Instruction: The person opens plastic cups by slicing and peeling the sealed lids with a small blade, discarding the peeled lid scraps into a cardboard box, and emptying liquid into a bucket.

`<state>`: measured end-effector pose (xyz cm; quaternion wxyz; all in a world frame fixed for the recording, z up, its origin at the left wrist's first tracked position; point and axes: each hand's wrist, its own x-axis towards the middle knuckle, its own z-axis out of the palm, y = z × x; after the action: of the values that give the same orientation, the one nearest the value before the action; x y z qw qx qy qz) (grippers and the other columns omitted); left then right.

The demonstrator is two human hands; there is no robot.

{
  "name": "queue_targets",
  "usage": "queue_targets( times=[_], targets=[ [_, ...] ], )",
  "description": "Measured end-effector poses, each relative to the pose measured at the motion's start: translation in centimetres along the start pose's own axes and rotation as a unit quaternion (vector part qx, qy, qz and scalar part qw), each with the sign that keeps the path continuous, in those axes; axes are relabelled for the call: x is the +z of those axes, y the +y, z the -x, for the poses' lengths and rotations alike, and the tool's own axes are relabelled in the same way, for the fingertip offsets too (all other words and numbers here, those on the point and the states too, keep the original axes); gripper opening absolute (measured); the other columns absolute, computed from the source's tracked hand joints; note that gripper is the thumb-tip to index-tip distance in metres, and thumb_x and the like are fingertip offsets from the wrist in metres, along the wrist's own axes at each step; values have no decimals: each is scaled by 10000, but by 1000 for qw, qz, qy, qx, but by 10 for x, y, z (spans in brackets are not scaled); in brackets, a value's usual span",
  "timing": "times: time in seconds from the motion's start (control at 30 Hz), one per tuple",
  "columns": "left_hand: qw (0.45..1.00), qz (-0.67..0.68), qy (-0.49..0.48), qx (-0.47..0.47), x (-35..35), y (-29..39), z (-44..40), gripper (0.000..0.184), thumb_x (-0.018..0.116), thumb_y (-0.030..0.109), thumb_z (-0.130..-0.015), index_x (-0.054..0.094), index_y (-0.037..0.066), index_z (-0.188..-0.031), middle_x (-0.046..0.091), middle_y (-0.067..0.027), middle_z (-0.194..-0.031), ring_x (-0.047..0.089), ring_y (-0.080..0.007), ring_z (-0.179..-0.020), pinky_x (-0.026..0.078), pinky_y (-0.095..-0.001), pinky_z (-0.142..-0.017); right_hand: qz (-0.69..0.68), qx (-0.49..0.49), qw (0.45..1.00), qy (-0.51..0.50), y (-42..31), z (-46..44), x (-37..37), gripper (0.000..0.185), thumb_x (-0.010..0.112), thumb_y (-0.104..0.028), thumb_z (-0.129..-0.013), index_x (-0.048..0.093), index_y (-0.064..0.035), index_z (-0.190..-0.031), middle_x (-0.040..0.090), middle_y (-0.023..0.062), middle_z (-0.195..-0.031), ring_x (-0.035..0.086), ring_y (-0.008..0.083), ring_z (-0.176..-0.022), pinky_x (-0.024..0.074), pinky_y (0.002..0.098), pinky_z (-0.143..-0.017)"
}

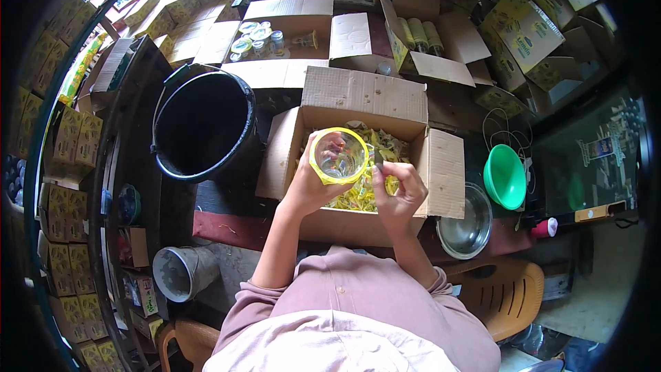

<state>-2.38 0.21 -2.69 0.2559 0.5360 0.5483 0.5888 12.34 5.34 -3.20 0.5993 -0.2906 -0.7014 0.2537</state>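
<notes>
My left hand (307, 184) is wrapped round a clear jar with a yellow rim (340, 154), its open mouth facing up toward me. Beside the jar, my right hand (401, 196) is pinched on a small dark piece (378, 158) too small to name. Both hands are above an open cardboard box (365, 91), which holds many small yellow packets (355, 197). The jar hides part of the packets. Through its wall I make out no clear contents.
A black bucket (160, 120) stands left of the box. On the right are a steel bowl (463, 231) and a green bowl (505, 176). Behind, one open carton (289, 8) holds jars with lids. A grey bucket (173, 274) and an orange chair (527, 289) flank me.
</notes>
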Motion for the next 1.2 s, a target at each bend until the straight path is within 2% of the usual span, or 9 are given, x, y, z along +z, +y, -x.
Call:
queue_targets(
  times=[0.23,0.53,0.63,0.93,1.03,1.2],
  targets=[
    [1000,14,-6,-12,3,1,4,625,752,50,-605,413,32,-1130,452,-76,-1033,516,-178,-963,454,-295,-834,-14,33,999,-11,-4,0,7,179,684,50,-652,629,-32,-802,612,62,-699,606,141,-602,478,259,-600],
    [1000,-3,-15,-4,2,4,6,634,756,37,-583,419,37,-1121,446,-71,-1035,511,-177,-961,459,-293,-816,66,-34,997,8,-9,-5,12,203,683,45,-645,637,-30,-828,620,78,-740,609,163,-651,492,274,-627],
    [1000,10,-26,-6,-1,0,7,646,760,29,-564,425,35,-1116,443,-74,-1040,508,-182,-963,459,-291,-818,16,-6,1000,-20,-10,-8,10,211,679,52,-640,639,-27,-831,620,80,-735,609,164,-652,492,275,-627],
    [998,53,-35,-10,-3,-1,10,644,768,14,-542,442,35,-1096,443,-73,-1041,504,-191,-965,449,-288,-842,-18,22,1000,-9,-15,-4,8,192,674,57,-642,633,-16,-815,617,83,-701,613,156,-622,482,278,-672],
    [998,43,-46,-3,-3,1,9,618,768,15,-546,455,37,-1079,451,-78,-1036,502,-199,-959,443,-291,-839,-14,17,1000,-6,-16,-5,7,200,673,65,-637,633,-13,-817,619,85,-706,612,158,-622,480,274,-673],
    [998,36,-59,9,-3,8,8,574,768,19,-549,479,36,-1045,467,-85,-1007,502,-206,-947,443,-292,-827,-23,-2,1000,-6,-13,-8,7,215,675,78,-626,632,-7,-818,620,85,-707,609,158,-618,475,253,-607]
  ],
)
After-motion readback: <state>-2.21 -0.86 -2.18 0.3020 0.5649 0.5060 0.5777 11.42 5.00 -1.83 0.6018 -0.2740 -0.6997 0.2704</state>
